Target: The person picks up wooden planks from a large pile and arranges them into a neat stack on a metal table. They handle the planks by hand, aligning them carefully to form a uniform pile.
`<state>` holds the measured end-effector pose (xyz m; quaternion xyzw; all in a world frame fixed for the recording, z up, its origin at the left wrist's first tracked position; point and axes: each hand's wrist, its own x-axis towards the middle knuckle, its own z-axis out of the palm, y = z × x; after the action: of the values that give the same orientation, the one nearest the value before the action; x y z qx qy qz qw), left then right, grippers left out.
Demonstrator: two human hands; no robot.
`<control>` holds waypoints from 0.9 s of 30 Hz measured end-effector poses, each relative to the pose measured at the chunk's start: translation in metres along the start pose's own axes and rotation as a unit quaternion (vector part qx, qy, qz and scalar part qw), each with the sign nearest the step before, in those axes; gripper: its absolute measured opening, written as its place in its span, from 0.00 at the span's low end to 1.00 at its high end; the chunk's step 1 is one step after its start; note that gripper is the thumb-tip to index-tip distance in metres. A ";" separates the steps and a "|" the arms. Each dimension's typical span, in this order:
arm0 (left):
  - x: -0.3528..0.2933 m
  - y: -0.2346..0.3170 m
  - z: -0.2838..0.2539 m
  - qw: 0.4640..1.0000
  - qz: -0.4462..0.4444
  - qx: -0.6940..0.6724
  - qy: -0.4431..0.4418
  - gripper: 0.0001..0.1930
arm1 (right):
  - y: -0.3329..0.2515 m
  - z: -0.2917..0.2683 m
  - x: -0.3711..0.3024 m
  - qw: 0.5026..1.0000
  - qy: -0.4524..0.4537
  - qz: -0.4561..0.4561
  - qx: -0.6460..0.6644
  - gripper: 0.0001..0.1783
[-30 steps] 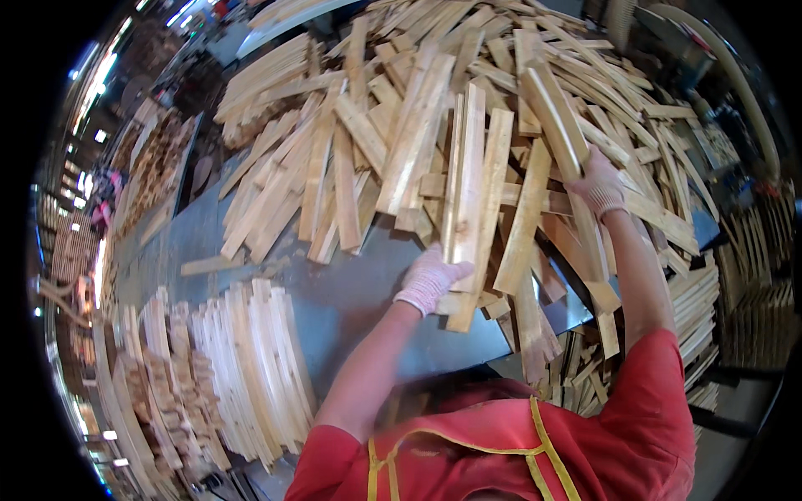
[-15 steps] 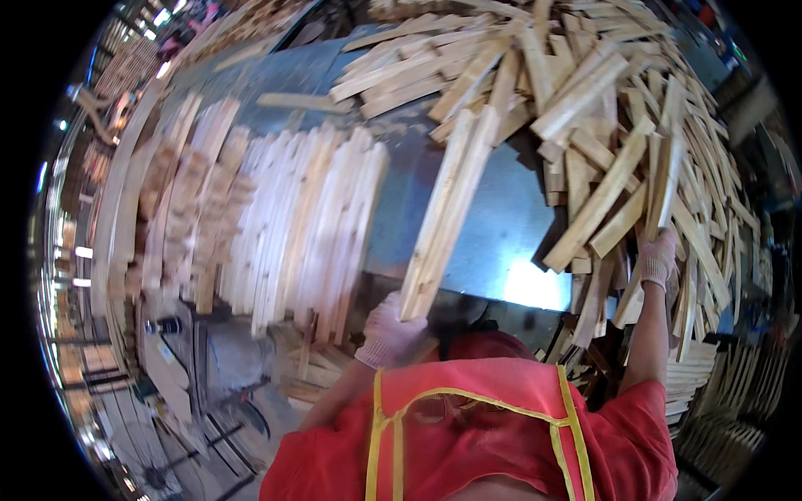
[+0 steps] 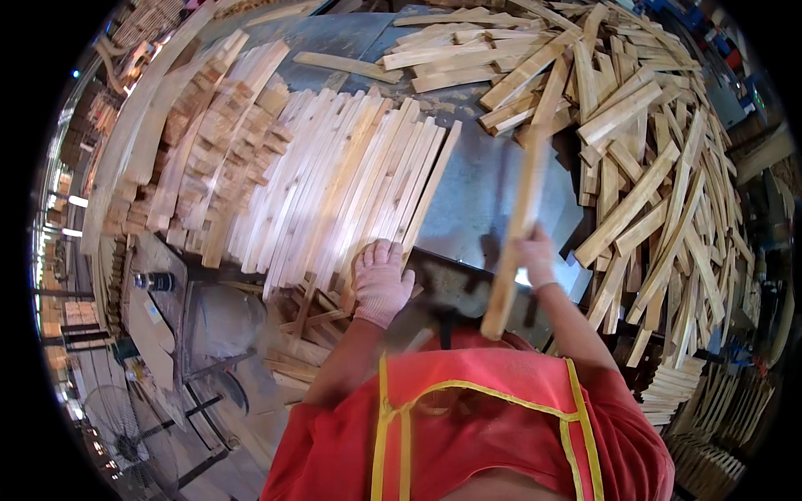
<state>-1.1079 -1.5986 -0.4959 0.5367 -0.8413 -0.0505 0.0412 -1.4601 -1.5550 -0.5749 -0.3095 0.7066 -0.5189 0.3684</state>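
Observation:
My left hand point(image 3: 383, 281), in a pale knitted glove, lies with its fingers stretched over the near ends of a row of wooden strips point(image 3: 334, 184). The strips lie side by side on a grey metal table point(image 3: 455, 200). My right hand point(image 3: 535, 257), gloved too, is closed on a single wooden strip point(image 3: 518, 230). That strip stands off to the right of the row, pointing away from me, and is smeared by motion. One darker gap shows near the row's right end, beside its last strip.
A large jumbled pile of wooden strips point(image 3: 626, 167) covers the right and far side of the table. Stacked wood pieces point(image 3: 192, 159) stand left of the row. A lone strip point(image 3: 348, 66) lies beyond it. At lower left are a dark stand point(image 3: 180, 313) and a fan point(image 3: 121, 438).
The strips my left hand held have joined the row, and that hand now rests on the row's near ends. My right hand has come from the pile toward the middle with a strip.

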 end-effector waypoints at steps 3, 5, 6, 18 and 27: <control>0.003 0.007 0.004 0.998 0.017 -0.049 0.035 0.32 | -0.105 0.101 -0.035 0.956 -0.173 0.104 -0.213 0.29; 0.012 0.021 0.009 0.998 0.038 -0.010 0.050 0.34 | -0.077 0.133 -0.001 0.929 -0.310 0.055 -0.195 0.32; 0.020 0.028 0.013 0.997 0.055 0.002 0.060 0.35 | -0.060 0.144 0.019 0.904 -0.399 0.014 -0.152 0.32; 0.084 0.158 0.044 0.987 0.121 -0.088 -0.059 0.41 | -0.107 -0.350 0.115 0.763 0.427 -0.029 -0.485 0.41; 0.178 0.377 0.056 0.807 0.098 -0.425 -0.399 0.40 | -0.001 -0.385 0.042 0.934 0.304 -0.007 -0.187 0.58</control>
<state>-1.5285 -1.6002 -0.5002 0.3129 -0.7260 -0.6084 -0.0699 -1.8066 -1.3958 -0.5091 -0.2053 0.8667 -0.4496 0.0676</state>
